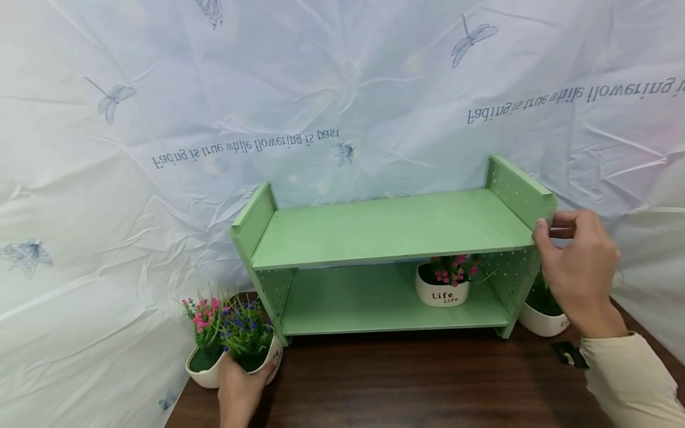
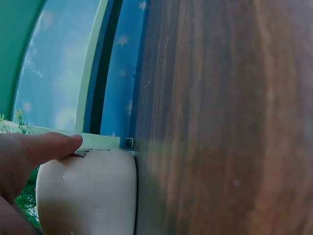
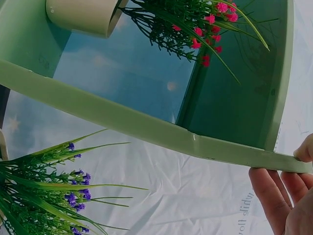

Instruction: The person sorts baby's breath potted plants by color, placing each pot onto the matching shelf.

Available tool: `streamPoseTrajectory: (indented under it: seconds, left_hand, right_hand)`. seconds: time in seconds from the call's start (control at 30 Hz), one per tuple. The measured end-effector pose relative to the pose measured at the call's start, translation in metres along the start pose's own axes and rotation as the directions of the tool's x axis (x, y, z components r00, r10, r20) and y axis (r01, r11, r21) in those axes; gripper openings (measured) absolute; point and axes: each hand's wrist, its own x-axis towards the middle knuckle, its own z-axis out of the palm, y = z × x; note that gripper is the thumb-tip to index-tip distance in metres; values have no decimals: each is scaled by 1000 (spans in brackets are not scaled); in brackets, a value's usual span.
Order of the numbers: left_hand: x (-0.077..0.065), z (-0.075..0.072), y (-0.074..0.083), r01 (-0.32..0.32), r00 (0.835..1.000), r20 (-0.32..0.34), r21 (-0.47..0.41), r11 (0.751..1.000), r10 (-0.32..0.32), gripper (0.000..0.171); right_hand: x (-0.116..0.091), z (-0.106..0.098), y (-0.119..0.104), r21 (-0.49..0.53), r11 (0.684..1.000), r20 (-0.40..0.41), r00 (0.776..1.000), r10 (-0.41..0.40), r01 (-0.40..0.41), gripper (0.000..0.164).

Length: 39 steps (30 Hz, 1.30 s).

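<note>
The left hand point(image 1: 239, 389) grips a glossy white rounded pot point(image 2: 93, 191) near its rim, the thumb lying by the lettering. A smooth wall held high could slip if the pot is raised. It stands on a dark brown wood-grained table point(image 1: 407, 380), close against the shelf's left foot, so a sideways push would likely knock it there. Just left of that grip, a white pot of pink flowers point(image 1: 203, 375) sits so near that a knuckle might tip it.

The right hand point(image 1: 583, 267) pinches the right side panel of a pale green 2-tier shelf unit point(image 1: 385, 232), thumb at the front edge, fingers outside. A hard pull from this single side could skew the unit.

As for contents, the left-hand pot holds a green plant with violet-blue flowers point(image 1: 246, 330). Below the right grip, outside the panel, another white pot point(image 1: 540, 321) holds a grassy plant with purple flowers point(image 3: 73, 196). Left of that grip, on the lower board, a white pot marked "Life" point(image 1: 441, 294) holds a pink-flowered plant point(image 1: 455, 270); tilting might slide it. Beyond both grips hangs a pale printed cloth point(image 1: 342, 89).
</note>
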Motion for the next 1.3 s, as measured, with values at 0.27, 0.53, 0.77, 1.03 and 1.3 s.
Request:
streamPoseTrajectory:
  seconds: [0.27, 0.53, 0.77, 1.03, 1.3]
  left_hand:
    - [-9, -1, -3, -47, 998, -50, -21, 999, 46, 111]
    - [-20, -3, 0, 48, 997, 61, 50, 998, -51, 113]
    - [-19, -7, -5, 4, 983, 181, 42, 999, -12, 115]
    - [-9, -16, -9, -118, 937, 317, -116, 986, 150, 109]
    - [1, -23, -16, -151, 868, 435, -229, 962, 240, 97]
  right_hand:
    - [0, 0, 0, 2, 1000, -2, 1000, 7, -7, 26]
    - [1, -1, 0, -2, 1000, -4, 1000, 6, -6, 27]
    - [1, 0, -1, 6, 1000, -6, 1000, 7, -7, 27]
    - [1, 0, -1, 15, 1000, -5, 1000, 6, -6, 26]
    - [0, 0, 0, 14, 1000, -17, 1000, -12, 12, 26]
